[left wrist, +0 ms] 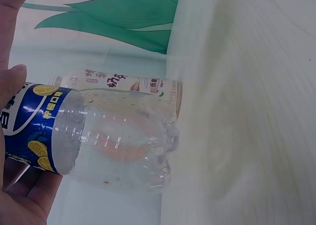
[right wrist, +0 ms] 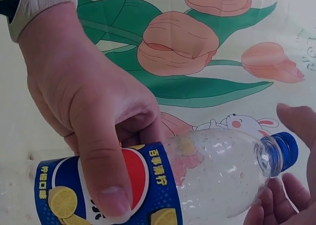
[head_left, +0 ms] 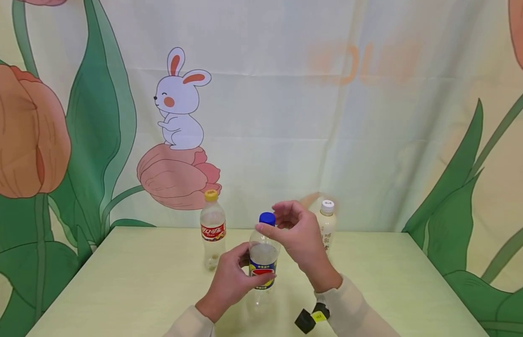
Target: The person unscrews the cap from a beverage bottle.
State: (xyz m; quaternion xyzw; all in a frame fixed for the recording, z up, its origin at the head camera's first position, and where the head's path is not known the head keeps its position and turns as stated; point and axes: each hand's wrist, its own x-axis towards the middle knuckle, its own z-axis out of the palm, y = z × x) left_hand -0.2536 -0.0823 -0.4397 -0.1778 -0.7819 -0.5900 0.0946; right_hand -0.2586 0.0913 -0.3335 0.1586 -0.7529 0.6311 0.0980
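Observation:
A clear, empty-looking Pepsi bottle (head_left: 263, 255) with a blue lemon-print label stands roughly upright between my two hands. My left hand (head_left: 232, 276) grips it round the label, thumb across the front, as the right wrist view also shows with the left thumb (right wrist: 106, 185) on the label. The blue cap (head_left: 267, 218) sits on the neck. Around it hovers my right hand (head_left: 297, 231), thumb on one side and loosely bent fingers on the other. In the right wrist view a gap shows between these fingers (right wrist: 276, 205) and the cap.
Behind to the left stands a Coca-Cola bottle (head_left: 212, 231) with a yellow cap. A milk-tea bottle (head_left: 327, 222) with a white cap is behind my right hand, partly covered. The pale table (head_left: 130, 281) meets a printed curtain (head_left: 261, 117). A black device (head_left: 305, 320) is by my right sleeve.

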